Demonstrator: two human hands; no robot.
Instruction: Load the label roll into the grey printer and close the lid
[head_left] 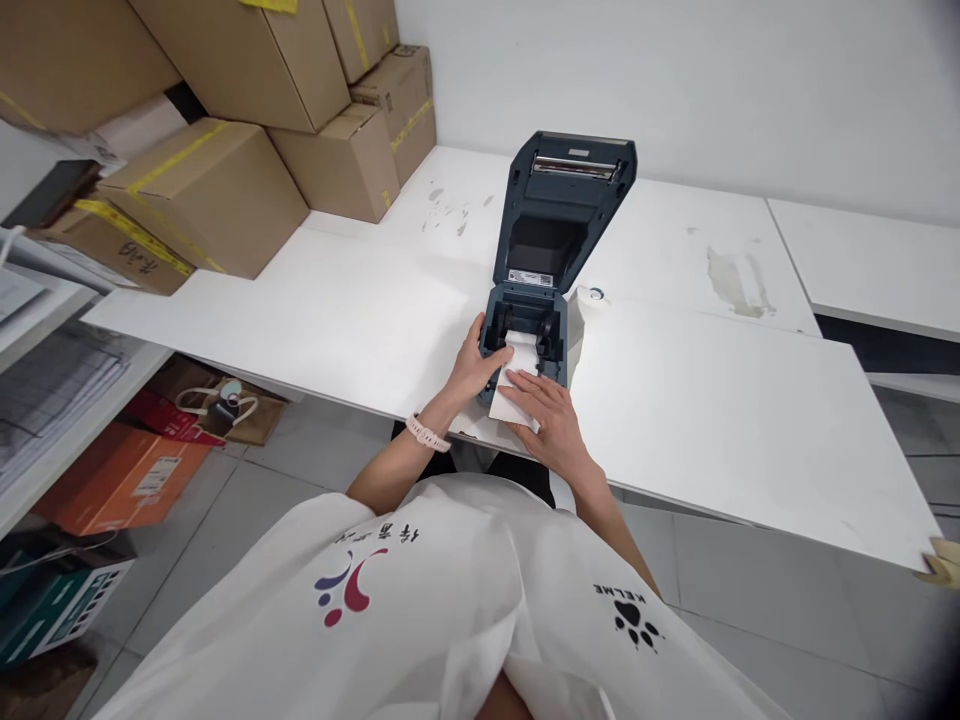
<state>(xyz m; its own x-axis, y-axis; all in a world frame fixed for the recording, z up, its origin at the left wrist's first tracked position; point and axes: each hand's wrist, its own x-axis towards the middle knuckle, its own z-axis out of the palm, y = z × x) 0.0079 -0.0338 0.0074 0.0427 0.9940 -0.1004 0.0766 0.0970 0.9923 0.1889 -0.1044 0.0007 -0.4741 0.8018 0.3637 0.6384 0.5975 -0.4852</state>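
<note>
A dark blue-grey label printer [527, 300] stands on the white table with its lid [551, 230] raised. A strip of white label paper [523, 352] runs from the roll bay toward the front edge. My left hand [474, 368] is at the printer's left side, its fingers along the outer wall and its thumb reaching in to the paper. Over the front of the strip lies my right hand [551, 415], fingers on top and thumb lower, near the paper's edge. The underside of the strip is hidden.
Cardboard boxes [217, 190] are stacked at the table's back left. A white piece with a dark blue mark [592, 298] lies right of the printer. Below left are an orange box [124, 480] and shelves [75, 400]. A wall [675, 80] stands behind.
</note>
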